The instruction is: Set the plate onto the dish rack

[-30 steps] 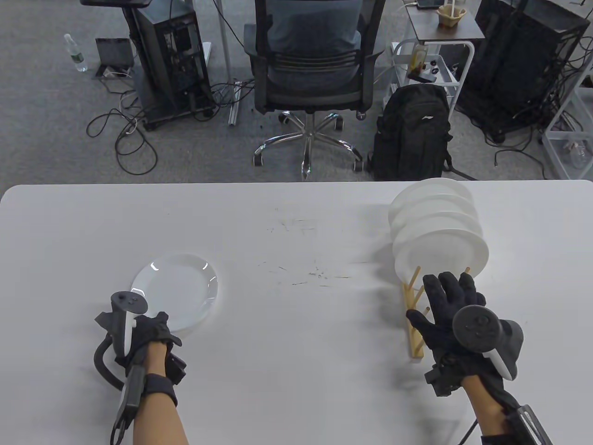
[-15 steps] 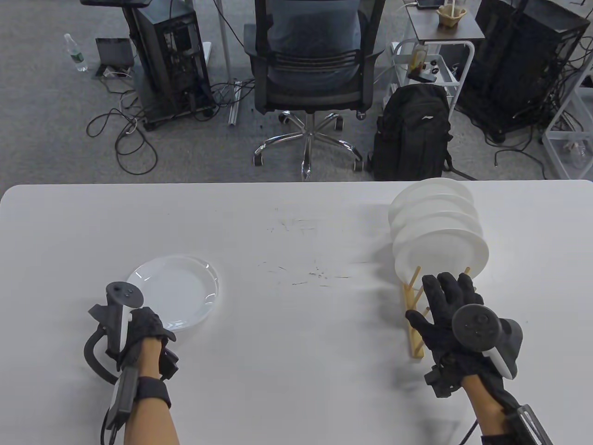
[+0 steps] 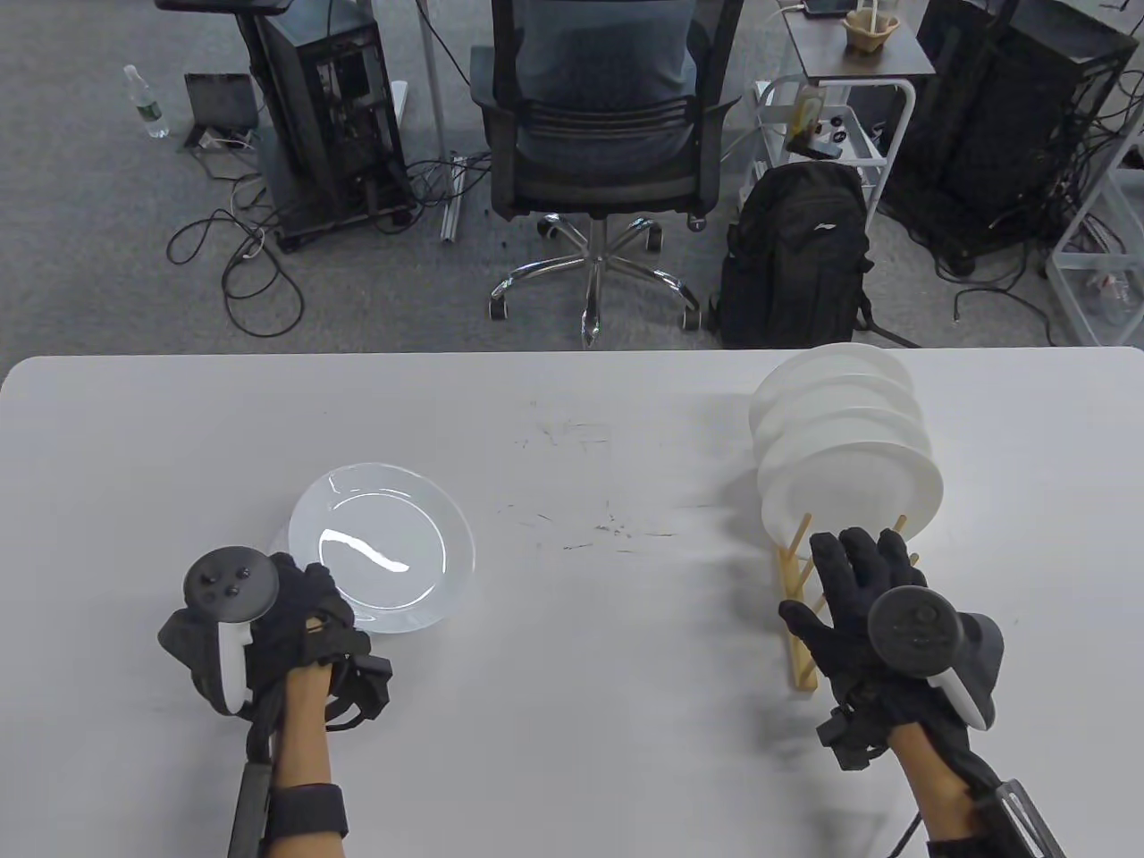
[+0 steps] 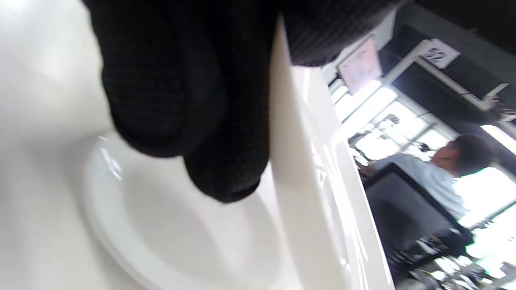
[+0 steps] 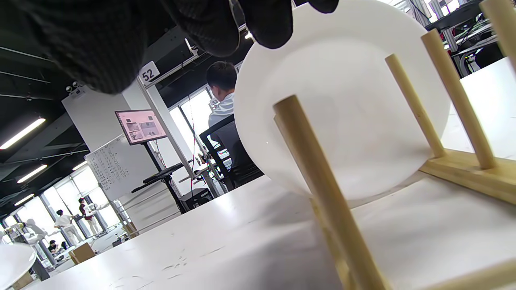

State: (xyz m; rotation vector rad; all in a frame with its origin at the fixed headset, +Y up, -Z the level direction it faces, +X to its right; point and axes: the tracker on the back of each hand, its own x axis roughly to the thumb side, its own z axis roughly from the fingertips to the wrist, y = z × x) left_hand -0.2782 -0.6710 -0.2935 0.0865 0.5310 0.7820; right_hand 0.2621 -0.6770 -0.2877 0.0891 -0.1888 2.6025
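Black-gloved left hand (image 3: 268,626) pinched the plate (image 3: 382,547) at its near-left rim, roughly 7 o'clock on the disc. Left wrist view showed fingers (image 4: 189,100) under the rim and another plate (image 4: 133,225) lying flat on the worktop (image 3: 572,429) beneath, so the held one looked lifted and tilted. From the hand the plate ran out toward 1 o'clock. Glazed white ceramic: stiff, slick, chips easily, weight hanging off a one-sided rim grip. Judgement: thumb on top, fingers well under, keep it off the pegs.

Right hand (image 3: 858,599) was spread flat over the near end of the wooden dish rack (image 3: 798,617), holding nothing. Racked plates (image 3: 849,474) stood at its 12 o'clock. Rack lay well apart, at 3 o'clock from the held plate.
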